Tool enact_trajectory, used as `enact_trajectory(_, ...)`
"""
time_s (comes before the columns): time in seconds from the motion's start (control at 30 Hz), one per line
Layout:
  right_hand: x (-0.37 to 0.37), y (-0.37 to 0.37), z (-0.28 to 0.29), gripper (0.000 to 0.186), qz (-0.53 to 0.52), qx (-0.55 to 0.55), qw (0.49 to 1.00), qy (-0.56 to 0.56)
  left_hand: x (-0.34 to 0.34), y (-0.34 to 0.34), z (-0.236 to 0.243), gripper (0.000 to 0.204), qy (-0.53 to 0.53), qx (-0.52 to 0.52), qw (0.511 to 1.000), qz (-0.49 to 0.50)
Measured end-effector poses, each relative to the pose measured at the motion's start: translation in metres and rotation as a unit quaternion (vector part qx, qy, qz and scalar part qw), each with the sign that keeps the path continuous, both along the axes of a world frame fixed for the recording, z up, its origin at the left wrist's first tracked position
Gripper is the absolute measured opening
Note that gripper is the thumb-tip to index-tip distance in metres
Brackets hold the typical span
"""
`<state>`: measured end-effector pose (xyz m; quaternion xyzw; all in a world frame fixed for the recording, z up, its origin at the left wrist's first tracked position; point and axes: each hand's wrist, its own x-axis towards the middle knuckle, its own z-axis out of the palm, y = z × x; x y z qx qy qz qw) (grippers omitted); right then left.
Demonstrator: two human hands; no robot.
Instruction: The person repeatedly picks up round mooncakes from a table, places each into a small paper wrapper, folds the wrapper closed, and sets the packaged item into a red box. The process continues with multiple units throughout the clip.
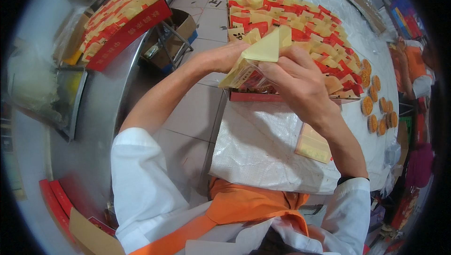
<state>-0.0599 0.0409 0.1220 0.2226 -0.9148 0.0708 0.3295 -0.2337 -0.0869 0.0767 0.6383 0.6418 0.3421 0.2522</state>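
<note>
A pale yellow paper bag (pixel 262 50) with a printed front is held up in front of me, tilted, its upper flap folded to a point. My right hand (pixel 303 78) is closed on the bag's right edge. My left hand (pixel 230 56) grips it from the far left side, its fingers mostly hidden behind the paper. Just beyond and below the bag stands a red-edged box (pixel 253 97) packed with rows of yellow and red paper packets (pixel 300 20). A flat yellow bag (pixel 314 146) lies on the white-covered table by my right forearm.
Several round golden mooncakes (pixel 367 106) sit right of the box on the white plastic table cover (pixel 263 147). Another full red box (pixel 131 31) stands on the steel table (pixel 94 128) to the left. At far right is another person in orange (pixel 416 64).
</note>
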Motion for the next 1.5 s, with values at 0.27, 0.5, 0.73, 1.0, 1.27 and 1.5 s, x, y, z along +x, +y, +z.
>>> enact_trajectory(0.27,0.004,0.010,-0.021,0.021,-0.047,0.051,0.995,-0.065,-0.007,0.010,-0.004,0.018,0.090,-0.079,0.993,0.002)
enact_trajectory(0.5,-0.003,-0.018,-0.037,0.012,-0.010,0.093,0.986,-0.142,-0.003,0.006,-0.015,0.017,0.101,-0.044,0.994,0.029)
enact_trajectory(0.73,-0.008,-0.013,-0.055,0.014,-0.048,0.039,0.970,-0.234,0.008,-0.002,-0.004,0.031,0.008,0.036,0.996,0.076)
enact_trajectory(1.0,-0.002,-0.019,-0.053,0.023,-0.023,-0.024,0.955,-0.296,0.012,-0.014,0.013,0.014,-0.142,0.230,0.944,0.189)
enact_trajectory(1.27,0.104,0.136,-0.037,0.032,-0.311,-0.140,0.938,0.064,-0.011,-0.010,-0.071,0.074,-0.145,0.081,0.878,0.449)
enact_trajectory(1.5,0.135,0.201,-0.111,0.046,-0.443,-0.468,0.750,-0.147,-0.019,0.024,-0.077,0.064,-0.247,0.034,0.890,0.381)
